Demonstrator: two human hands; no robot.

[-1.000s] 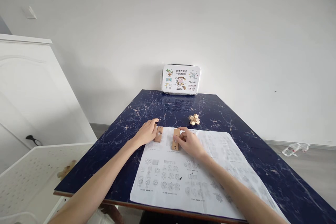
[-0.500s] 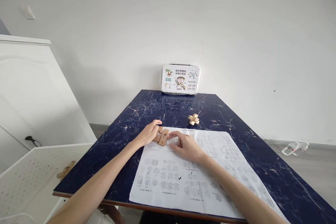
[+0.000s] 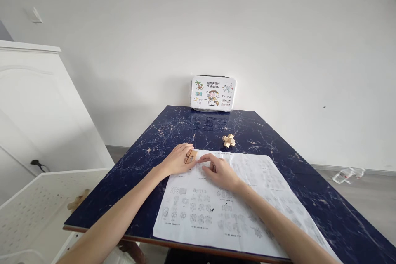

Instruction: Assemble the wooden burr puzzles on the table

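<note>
Two wooden puzzle pieces [image 3: 192,156], one with a slot cut through it, lie side by side at the top left of a printed instruction sheet [image 3: 204,198]. My left hand [image 3: 178,160] covers their left part, with its fingers over the far end and its thumb at the near end, gripping them. Just right of the pieces, my right hand [image 3: 223,173] rests on the sheet, fingers curved and thumb apart, nothing held. Its index fingertip is close to the slotted piece; whether they touch I cannot tell. Beyond the sheet sits an assembled wooden burr puzzle [image 3: 228,140].
A white cartoon-printed case [image 3: 213,93] stands at the back of the dark blue marbled table [image 3: 148,144], against the wall. At the left, a white bin [image 3: 34,198] contains wooden pieces [image 3: 78,201]. Clear plastic bottles [image 3: 343,175] lie on the floor at right.
My left hand has shifted right and closed over the wooden pieces, its thumb now at their near end. The numbered end of the slotted piece is now covered. My right hand has barely moved.
</note>
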